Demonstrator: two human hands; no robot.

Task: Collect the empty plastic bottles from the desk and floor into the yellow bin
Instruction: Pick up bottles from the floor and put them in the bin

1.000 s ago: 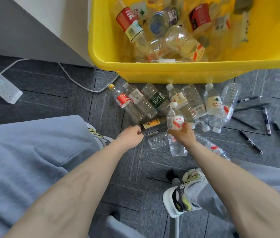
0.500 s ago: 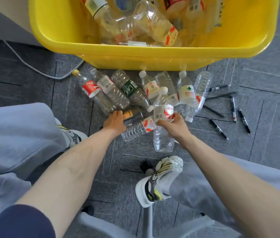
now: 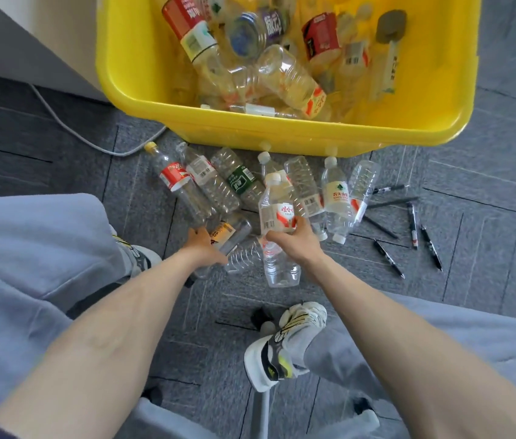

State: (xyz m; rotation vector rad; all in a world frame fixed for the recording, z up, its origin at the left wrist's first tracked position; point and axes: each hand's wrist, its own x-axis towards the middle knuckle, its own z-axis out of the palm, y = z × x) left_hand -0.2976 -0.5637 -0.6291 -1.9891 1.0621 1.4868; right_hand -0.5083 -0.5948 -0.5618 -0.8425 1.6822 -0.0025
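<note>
Currently: your right hand (image 3: 294,240) clasps the white-capped bottle (image 3: 277,210), held off the floor, long axis pointing cap-first at the yellow bin (image 3: 282,137) dead ahead. Your left hand (image 3: 201,245) curls round the amber-labelled bottle (image 3: 229,231), low, slanting right. Right hand sits nearer the bin.

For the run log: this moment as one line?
left hand grips orange-label bottle | right hand holds white-cap bottle | yellow bin part filled
</note>
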